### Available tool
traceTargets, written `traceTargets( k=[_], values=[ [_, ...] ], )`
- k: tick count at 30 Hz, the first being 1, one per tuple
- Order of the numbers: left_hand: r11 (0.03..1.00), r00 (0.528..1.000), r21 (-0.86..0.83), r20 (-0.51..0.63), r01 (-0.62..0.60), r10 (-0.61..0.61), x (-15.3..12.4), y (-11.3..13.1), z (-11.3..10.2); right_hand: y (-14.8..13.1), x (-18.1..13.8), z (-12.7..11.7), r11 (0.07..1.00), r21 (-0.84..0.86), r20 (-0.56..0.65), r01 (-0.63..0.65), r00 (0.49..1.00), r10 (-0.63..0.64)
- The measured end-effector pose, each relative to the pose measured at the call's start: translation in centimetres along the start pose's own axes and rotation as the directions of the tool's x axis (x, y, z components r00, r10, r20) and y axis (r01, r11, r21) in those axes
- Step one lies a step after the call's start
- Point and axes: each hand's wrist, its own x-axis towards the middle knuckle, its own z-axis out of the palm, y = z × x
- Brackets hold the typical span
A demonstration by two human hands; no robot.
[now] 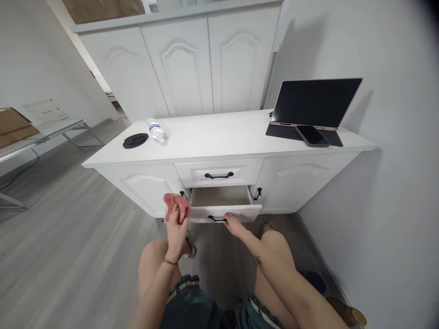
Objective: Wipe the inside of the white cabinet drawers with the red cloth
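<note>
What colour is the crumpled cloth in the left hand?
The cloth is pinkish red; see the head view.

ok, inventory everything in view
long cabinet: 1, white, ahead
central drawers: 2, white, cabinet, lower open
curved handles: 4, black, cabinet
crumpled cloth: 1, pink, left hand
plastic bottle: 1, clear, cabinet top left
flat oval object: 1, black, beside bottle
propped screen: 1, black, cabinet top right
flat phone: 1, dark, before screen
cardboard box: 1, brown, table at left
left hand: 1, bare, on cloth
right hand: 1, bare, at lower handle
legs: 2, bare, below
</note>
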Motion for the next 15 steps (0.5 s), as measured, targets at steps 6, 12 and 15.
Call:
traceTargets(
  k=[6,12,15],
  values=[
    [0.886,0.984,0.427,0.103,-0.178,0.148,1.3,-1.6,6.6,0.4,0.1,-1.0,1.000,0.009,0.055,0.023,0.998,-0.023],
    [0.737,0.959,0.614,0.200,-0.284,0.203,1.7,-3.2,8.4,0.4,-1.5,-1.4,0.996,0.039,0.062,0.083,0.994,-0.086],
    [0.687,0.939,0.641,0.267,-0.342,0.218,1.4,-3.1,9.0,0.5,-2.5,-1.5,0.992,0.059,0.033,0.110,0.993,-0.112]
  ],
)
